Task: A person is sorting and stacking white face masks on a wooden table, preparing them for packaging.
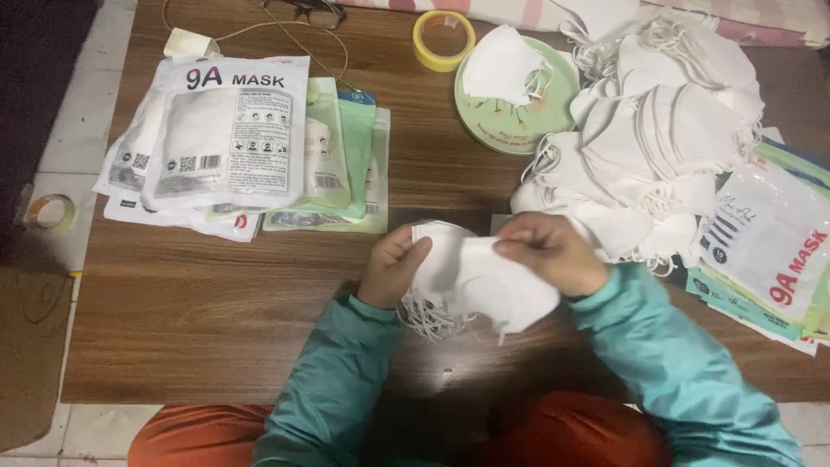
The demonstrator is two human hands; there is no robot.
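We note white masks (pixel 484 281) over table (pixel 216 303) centre, long axis upper-left to lower-right | left hand (pixel 393 266) pinches left edge | right hand (pixel 553 252) pinches top edge | loops (pixel 428 316) hang beneath.

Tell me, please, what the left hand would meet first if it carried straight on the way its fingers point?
The left hand points up and right, into the white masks it already grips. Past them, likely the loose mask pile, though depth is unclear.

Long teal sleeves (pixel 683 355) cover both arms to the wrists; orange-red trousers (pixel 207 432) show below; both hands bare.
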